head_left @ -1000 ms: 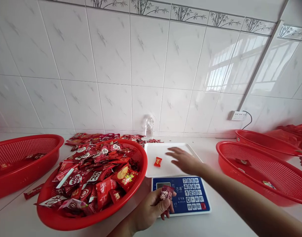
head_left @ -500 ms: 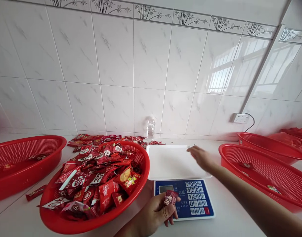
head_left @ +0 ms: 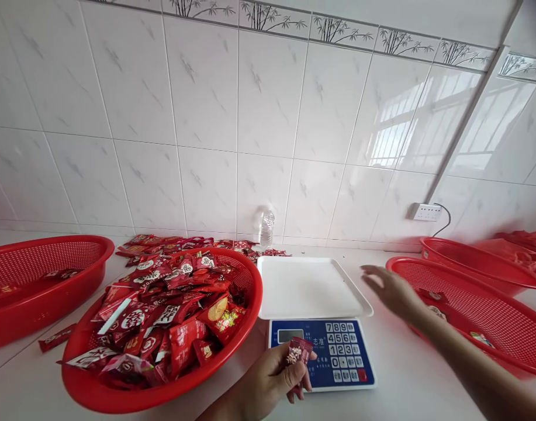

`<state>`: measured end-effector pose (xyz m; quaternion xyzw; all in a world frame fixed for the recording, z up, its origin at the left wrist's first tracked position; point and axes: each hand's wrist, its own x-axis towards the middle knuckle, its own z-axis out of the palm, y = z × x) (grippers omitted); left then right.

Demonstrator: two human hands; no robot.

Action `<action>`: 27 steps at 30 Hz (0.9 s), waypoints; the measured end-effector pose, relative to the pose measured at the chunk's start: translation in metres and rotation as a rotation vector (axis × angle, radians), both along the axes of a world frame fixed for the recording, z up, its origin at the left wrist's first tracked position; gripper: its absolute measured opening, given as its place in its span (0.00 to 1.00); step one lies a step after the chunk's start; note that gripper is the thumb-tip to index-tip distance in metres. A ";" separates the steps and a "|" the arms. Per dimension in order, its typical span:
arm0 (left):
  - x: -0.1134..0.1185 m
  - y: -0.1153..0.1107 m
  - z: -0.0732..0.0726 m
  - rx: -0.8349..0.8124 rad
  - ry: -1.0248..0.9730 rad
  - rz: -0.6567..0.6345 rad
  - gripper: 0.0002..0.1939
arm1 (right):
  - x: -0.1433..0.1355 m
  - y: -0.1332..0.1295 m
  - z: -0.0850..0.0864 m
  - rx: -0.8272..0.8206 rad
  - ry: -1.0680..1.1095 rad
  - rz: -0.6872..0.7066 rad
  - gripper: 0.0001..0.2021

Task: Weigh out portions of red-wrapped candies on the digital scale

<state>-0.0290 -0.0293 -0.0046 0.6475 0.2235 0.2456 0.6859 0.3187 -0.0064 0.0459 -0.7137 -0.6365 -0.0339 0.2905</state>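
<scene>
Glossy wrappers (head_left: 166, 316); shiny plastic basket (head_left: 256, 292); smooth tray (head_left: 311, 289); glazed tiles (head_left: 274, 93)

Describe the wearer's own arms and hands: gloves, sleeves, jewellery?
Left hand and right hand are both ungloved. The visible forearms are bare, with no sleeves in frame. No watch, bracelet or ring shows; some fingers are partly hidden.

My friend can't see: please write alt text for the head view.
A left hand holds a maroon packet by a blue scale; the right hand, open, is beside its white tray. At left, a red basket holds heaped packets.
</scene>
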 end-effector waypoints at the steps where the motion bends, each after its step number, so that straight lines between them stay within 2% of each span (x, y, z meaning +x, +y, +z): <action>1: 0.000 0.000 0.000 0.006 0.005 0.000 0.27 | -0.030 -0.005 0.000 -0.062 0.103 0.157 0.17; 3: 0.000 0.000 0.002 0.043 0.008 -0.004 0.25 | -0.090 -0.020 0.007 -0.184 0.211 0.487 0.17; 5: -0.001 0.000 0.003 0.093 -0.006 -0.006 0.24 | -0.137 -0.035 0.019 -0.293 0.191 0.805 0.16; 6: -0.001 0.000 0.003 0.112 -0.016 0.000 0.23 | -0.153 -0.041 0.024 -0.303 0.180 0.877 0.16; 8: -0.001 0.000 0.003 0.136 -0.038 0.028 0.23 | -0.172 -0.048 0.033 -0.282 0.168 0.932 0.14; 11: -0.001 0.002 0.001 0.147 -0.060 0.066 0.23 | -0.174 -0.042 0.032 -0.238 0.275 0.897 0.12; 13: 0.000 0.003 -0.001 0.134 -0.081 0.084 0.23 | -0.168 -0.031 0.024 -0.237 0.465 0.841 0.09; 15: 0.000 0.006 -0.002 0.127 -0.104 0.102 0.24 | -0.161 -0.015 0.013 -0.219 0.681 0.761 0.10; 17: 0.000 0.008 -0.003 0.142 -0.117 0.105 0.23 | -0.154 0.003 0.003 -0.117 0.775 0.630 0.12; 21: 0.001 0.009 -0.004 0.189 -0.066 0.073 0.20 | -0.143 0.029 -0.010 0.089 0.651 0.382 0.12; 24: 0.000 0.001 0.004 0.312 0.044 0.097 0.17 | -0.145 0.031 -0.019 0.147 0.578 0.332 0.12; 27: -0.007 -0.018 0.026 0.501 0.185 0.084 0.13 | -0.155 0.021 -0.032 0.254 0.436 0.361 0.12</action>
